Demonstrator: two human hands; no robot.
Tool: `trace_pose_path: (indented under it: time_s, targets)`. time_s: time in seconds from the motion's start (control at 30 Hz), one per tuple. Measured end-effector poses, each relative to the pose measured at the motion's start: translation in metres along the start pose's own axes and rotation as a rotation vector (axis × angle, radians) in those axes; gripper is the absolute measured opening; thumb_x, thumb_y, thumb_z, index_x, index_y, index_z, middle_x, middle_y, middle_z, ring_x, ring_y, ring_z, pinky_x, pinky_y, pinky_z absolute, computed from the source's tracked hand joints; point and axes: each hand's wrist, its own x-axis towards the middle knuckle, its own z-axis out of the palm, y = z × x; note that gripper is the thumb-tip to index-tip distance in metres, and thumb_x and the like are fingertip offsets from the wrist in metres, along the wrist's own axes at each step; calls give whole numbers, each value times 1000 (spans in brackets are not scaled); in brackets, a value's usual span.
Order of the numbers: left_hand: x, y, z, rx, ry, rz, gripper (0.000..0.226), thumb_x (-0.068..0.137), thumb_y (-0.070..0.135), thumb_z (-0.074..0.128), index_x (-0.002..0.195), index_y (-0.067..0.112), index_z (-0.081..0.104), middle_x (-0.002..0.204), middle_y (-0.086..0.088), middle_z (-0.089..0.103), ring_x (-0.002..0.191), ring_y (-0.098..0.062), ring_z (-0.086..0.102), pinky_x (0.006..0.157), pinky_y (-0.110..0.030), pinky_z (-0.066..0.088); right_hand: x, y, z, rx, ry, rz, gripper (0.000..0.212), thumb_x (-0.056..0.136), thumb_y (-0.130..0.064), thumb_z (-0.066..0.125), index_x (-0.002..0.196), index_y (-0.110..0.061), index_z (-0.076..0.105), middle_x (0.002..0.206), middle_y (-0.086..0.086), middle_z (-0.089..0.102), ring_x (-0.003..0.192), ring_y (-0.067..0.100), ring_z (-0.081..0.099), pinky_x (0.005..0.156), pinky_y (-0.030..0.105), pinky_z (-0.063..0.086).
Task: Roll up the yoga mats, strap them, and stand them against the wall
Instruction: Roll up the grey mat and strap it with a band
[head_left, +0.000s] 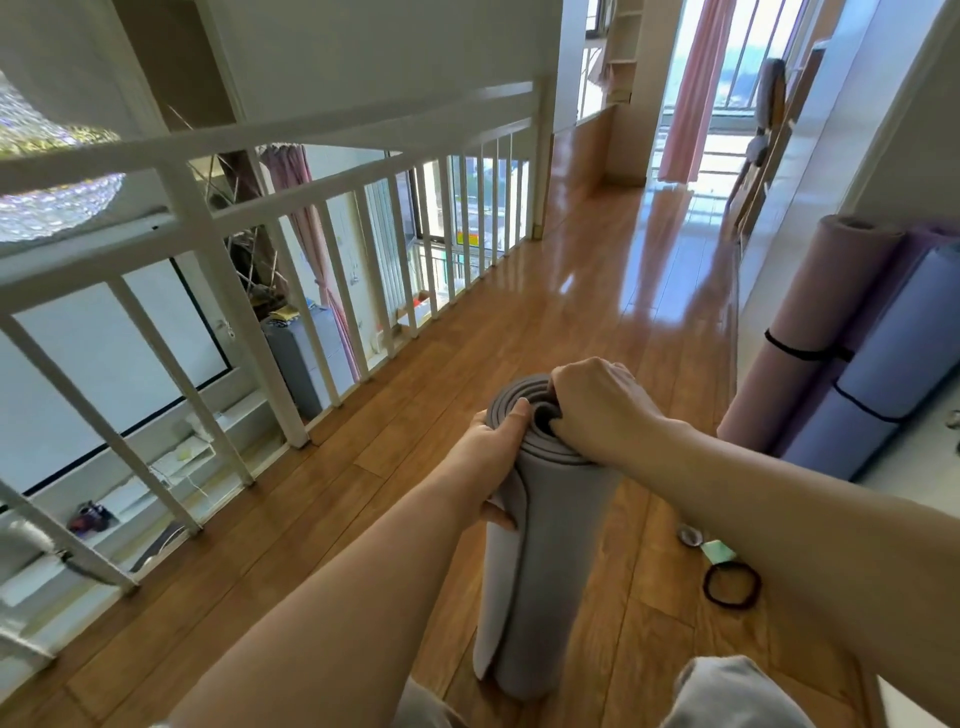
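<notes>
Our rolled grey foam yoga mat (550, 561) upright, base partly hidden by our knee, left hand (493, 457) gripping its side, right hand (597, 405) curled into its core.

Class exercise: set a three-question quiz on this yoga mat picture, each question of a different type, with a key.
1. True or false: the grey mat stands on end on the wooden floor.
2. The loose black strap loop lies: A) round the grey mat, B) on the floor, C) on a chair.
3. Fill in: the right hand has its grip on the mat's ____ end, while the left hand holds its side.
Key: 1 true; 2 B; 3 top.
</notes>
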Motion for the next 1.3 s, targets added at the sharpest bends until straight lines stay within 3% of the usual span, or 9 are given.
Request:
trace_pose_path:
  time_s: [0.13, 0.37, 0.53, 0.77, 0.9, 1.0, 1.07, 1.13, 1.3]
  targets:
    - [-3, -4, 2, 3, -26, 26, 64, 89, 66, 43, 141, 33, 28, 123, -7, 49, 110, -32, 54, 71, -50, 59, 1, -3, -7, -94, -101, -46, 26, 88, -13, 57, 67, -19, 43, 71, -3, 50, 74, 17, 48, 86, 33, 40]
    - [-9, -6, 11, 54, -99, 86, 57, 91, 64, 43, 139, 35, 30, 119, -3, 53, 109, -28, 56, 76, -49, 58, 2, -1, -22, -341, -200, -154, 20, 91, -18, 56, 74, -18, 46, 67, -6, 41, 73, 16, 50, 66, 28, 45]
    - [-8, -13, 6, 23, -114, 95, 58, 91, 61, 47, 139, 34, 28, 112, -1, 54, 106, -26, 56, 77, -48, 58, 7, 22, -15, -153, -206, -266, 28, 82, -28, 59, 58, -16, 49, 55, -9, 42, 55, 8, 43, 56, 15, 35]
    - [-8, -24, -13, -47, -152, 64, 65, 84, 63, 53, 138, 38, 27, 117, -1, 54, 106, -24, 57, 78, -47, 59, 30, 26, -8, 392, -345, -176, 30, 74, -12, 67, 51, -15, 48, 53, -1, 43, 48, 4, 37, 53, 15, 37]
    - [-3, -20, -17, -54, -144, 61, 64, 85, 63, 52, 139, 40, 26, 121, -2, 53, 111, -27, 54, 80, -50, 57, 31, 24, 1, 397, -237, -159, 32, 72, -15, 71, 50, -17, 49, 49, -8, 43, 47, 3, 41, 52, 15, 35]
    - [1, -18, -19, -60, -141, 45, 64, 86, 62, 51, 141, 40, 25, 127, -4, 49, 116, -30, 51, 79, -50, 57, 24, 31, 3, 581, -68, -94, 16, 76, -28, 76, 75, -26, 60, 72, -14, 59, 64, -4, 53, 64, 16, 41]
    - [3, -17, -17, -52, -144, 50, 62, 89, 61, 49, 142, 40, 25, 128, -5, 49, 117, -31, 51, 79, -50, 58, 18, 37, 1, 802, -36, 66, 31, 83, -40, 69, 111, -32, 56, 112, -13, 60, 98, 0, 56, 86, 21, 44]
    - [4, -15, -11, -31, -138, 57, 59, 91, 59, 47, 142, 37, 25, 128, -5, 49, 116, -31, 51, 79, -50, 58, 12, 40, 7, 713, -103, 167, 53, 88, -47, 61, 135, -30, 44, 134, -6, 49, 114, 10, 49, 92, 26, 39]
    - [8, -15, -3, -44, -75, 46, 54, 94, 55, 45, 141, 34, 27, 126, -7, 51, 114, -31, 53, 78, -51, 58, 8, 32, 28, 720, -110, 233, 50, 88, -47, 62, 131, -23, 54, 118, -3, 60, 97, 8, 54, 69, 13, 39]
